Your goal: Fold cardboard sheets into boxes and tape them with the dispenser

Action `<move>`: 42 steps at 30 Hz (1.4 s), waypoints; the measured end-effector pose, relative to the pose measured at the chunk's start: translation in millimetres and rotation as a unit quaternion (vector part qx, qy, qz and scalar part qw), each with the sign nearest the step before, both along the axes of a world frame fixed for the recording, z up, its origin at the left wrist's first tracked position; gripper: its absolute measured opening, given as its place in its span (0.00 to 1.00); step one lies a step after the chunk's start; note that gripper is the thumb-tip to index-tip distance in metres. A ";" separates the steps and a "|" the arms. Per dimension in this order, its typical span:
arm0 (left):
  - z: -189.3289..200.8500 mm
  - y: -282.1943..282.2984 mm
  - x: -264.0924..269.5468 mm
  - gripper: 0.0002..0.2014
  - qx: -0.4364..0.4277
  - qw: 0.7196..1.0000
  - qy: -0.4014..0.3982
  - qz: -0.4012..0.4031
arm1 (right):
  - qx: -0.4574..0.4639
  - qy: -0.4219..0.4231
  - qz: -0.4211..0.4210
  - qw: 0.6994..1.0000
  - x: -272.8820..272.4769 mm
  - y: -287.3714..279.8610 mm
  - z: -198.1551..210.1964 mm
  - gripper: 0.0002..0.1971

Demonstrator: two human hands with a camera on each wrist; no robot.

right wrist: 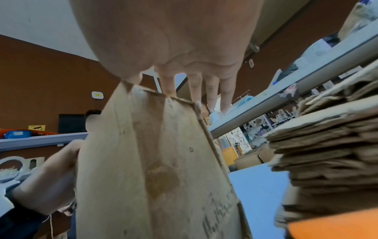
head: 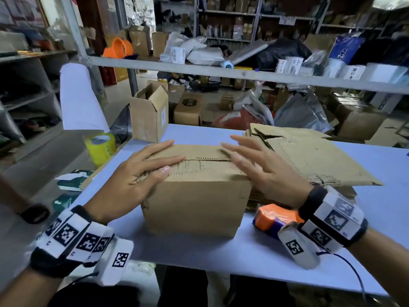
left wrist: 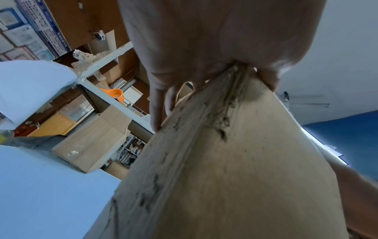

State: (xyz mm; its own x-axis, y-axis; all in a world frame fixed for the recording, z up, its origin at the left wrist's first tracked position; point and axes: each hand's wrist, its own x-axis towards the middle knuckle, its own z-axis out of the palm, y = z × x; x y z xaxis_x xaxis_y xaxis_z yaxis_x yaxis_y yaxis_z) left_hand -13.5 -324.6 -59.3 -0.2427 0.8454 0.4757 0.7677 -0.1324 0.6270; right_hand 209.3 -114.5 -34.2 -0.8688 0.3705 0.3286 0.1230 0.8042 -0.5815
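A folded cardboard box (head: 197, 202) stands on the pale blue table (head: 199, 258), its top flaps closed with the seam running left to right. My left hand (head: 141, 176) lies flat on the left end of the flaps, fingers straight and pressing down. My right hand (head: 254, 167) sits at the right top edge with fingers spread and straight, the fingertips lifted a little. In the wrist views the box (left wrist: 225, 169) (right wrist: 159, 169) fills the middle under each palm. An orange and blue tape dispenser (head: 274, 220) lies on the table below my right wrist.
A stack of flat cardboard sheets (head: 309, 156) lies right of the box. An open small box (head: 149, 114) stands at the table's far left corner. A yellow tape roll (head: 100, 147) sits off the left edge. A grey shelf rail (head: 243, 74) crosses behind.
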 end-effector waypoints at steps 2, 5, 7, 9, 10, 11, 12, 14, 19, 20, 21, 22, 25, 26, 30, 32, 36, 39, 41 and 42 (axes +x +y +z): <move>-2.0 -1.3 2.6 0.17 0.003 1.000 -0.002 0.011 | -0.018 0.001 -0.047 0.999 14.3 7.9 -5.1 0.25; -3.6 2.4 6.3 0.14 0.013 0.999 -0.004 0.034 | 0.035 -0.066 -0.128 0.989 40.6 19.9 -18.8 0.18; -4.9 5.1 9.1 0.15 0.024 0.999 -0.007 0.043 | 0.110 -0.110 -0.137 0.978 57.9 23.3 -29.3 0.14; -5.6 7.3 12.4 0.14 0.032 0.998 -0.014 0.046 | 0.191 -0.196 -0.128 0.953 73.1 24.6 -38.8 0.14; -5.5 7.7 13.0 0.14 0.034 0.998 -0.011 0.046 | 0.222 -0.248 -0.129 0.934 78.3 24.5 -43.4 0.16; -5.2 8.0 13.1 0.14 0.035 0.998 -0.005 0.047 | 0.245 -0.292 -0.133 0.915 82.0 23.8 -47.0 0.18; -5.5 8.0 14.1 0.14 0.035 0.998 -0.002 0.047 | 0.259 -0.320 -0.137 0.901 85.9 22.8 -49.8 0.21; -5.3 9.7 15.1 0.14 0.038 0.998 0.003 0.050 | 0.283 -0.346 -0.145 0.883 91.3 23.2 -52.7 0.29; -11.7 11.7 13.8 0.15 0.049 0.997 -0.001 0.061 | 0.274 -0.424 -0.133 0.853 97.3 20.4 -59.8 0.38; -12.8 12.6 14.0 0.15 0.052 0.997 -0.005 0.062 | 0.258 -0.426 -0.134 0.857 96.8 19.1 -59.1 0.37; -13.4 13.8 14.8 0.15 0.056 0.996 -0.012 0.061 | 0.242 -0.416 -0.140 0.866 96.0 17.6 -56.5 0.36; -13.8 15.4 16.1 0.15 0.061 0.996 -0.019 0.060 | 0.227 -0.394 -0.149 0.878 94.9 16.1 -51.7 0.34; -14.8 18.7 19.2 0.15 0.071 0.995 -0.039 0.060 | 0.147 -0.307 -0.173 0.924 96.6 9.6 -27.6 0.27; -15.2 19.1 19.5 0.15 0.073 0.995 -0.043 0.060 | 0.123 -0.279 -0.177 0.936 98.0 7.3 -17.7 0.24; -16.9 18.8 19.2 0.16 0.079 0.993 -0.058 0.059 | 0.142 -0.204 -0.183 0.951 101.2 -3.7 22.9 0.19; -17.2 19.2 19.4 0.17 0.084 0.993 -0.061 0.057 | 0.183 -0.174 -0.207 0.945 96.8 -7.5 43.6 0.17; -15.6 19.6 18.8 0.15 0.079 0.993 -0.068 0.063 | 0.219 -0.071 -0.239 0.943 71.1 -14.0 80.2 0.14; -14.1 17.7 20.4 0.14 0.070 0.993 -0.076 0.060 | 0.115 0.014 -0.191 0.975 33.8 -16.7 97.7 0.10; -10.0 16.1 21.7 0.13 0.049 0.991 -0.114 0.041 | -0.019 0.068 -0.129 0.989 4.1 -20.2 101.9 0.02; -6.8 15.2 21.6 0.13 0.035 0.989 -0.142 0.033 | -0.078 0.089 -0.099 0.988 -9.2 -22.7 102.2 0.06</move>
State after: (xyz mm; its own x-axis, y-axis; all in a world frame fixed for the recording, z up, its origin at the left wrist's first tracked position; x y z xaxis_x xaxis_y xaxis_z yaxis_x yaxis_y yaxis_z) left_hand 8.1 -309.4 -66.1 -0.4276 0.7914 0.4368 0.5707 -0.1383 0.8094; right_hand 200.1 -137.2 68.0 -0.7077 0.5851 0.3960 0.1530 0.6741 -0.7226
